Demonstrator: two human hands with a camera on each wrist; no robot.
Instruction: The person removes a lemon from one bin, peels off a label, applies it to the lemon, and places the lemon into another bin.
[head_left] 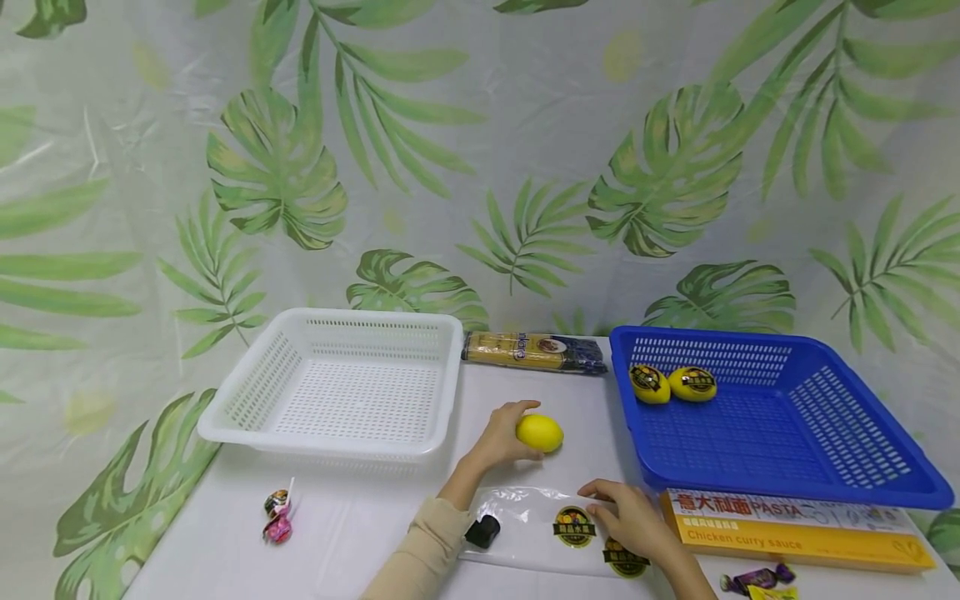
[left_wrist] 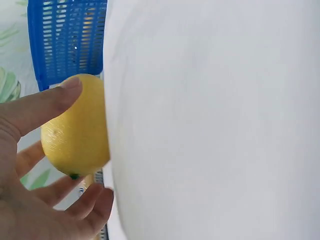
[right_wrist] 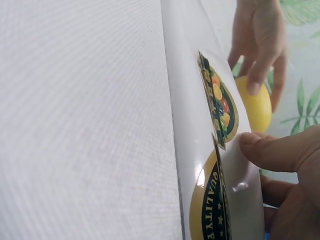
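Observation:
A plain yellow lemon (head_left: pixel 540 433) sits near the middle of the table, held by my left hand (head_left: pixel 507 435). The left wrist view shows the thumb against the lemon's (left_wrist: pixel 75 132) side and fingers behind and below it. Nearer the front edge lies a glossy sheet (head_left: pixel 522 510) bearing round black-and-gold fruit stickers (head_left: pixel 573 527). My right hand (head_left: pixel 636 521) rests at the sheet's right end, partly covering a second sticker (head_left: pixel 626 560). Its thumb tip touches the sheet (right_wrist: pixel 240 175) in the right wrist view, fingers loosely bent; nothing is visibly gripped.
Two stickered lemons (head_left: pixel 671 384) lie in the blue basket (head_left: pixel 795 433) at right. A white basket (head_left: pixel 330 442) stands at left. Behind is a pasta packet (head_left: pixel 517 351); a pasta box (head_left: pixel 795 533) lies at front right. Lollipops (head_left: pixel 278 517) and wrapped candies (head_left: pixel 757 579) lie near the front.

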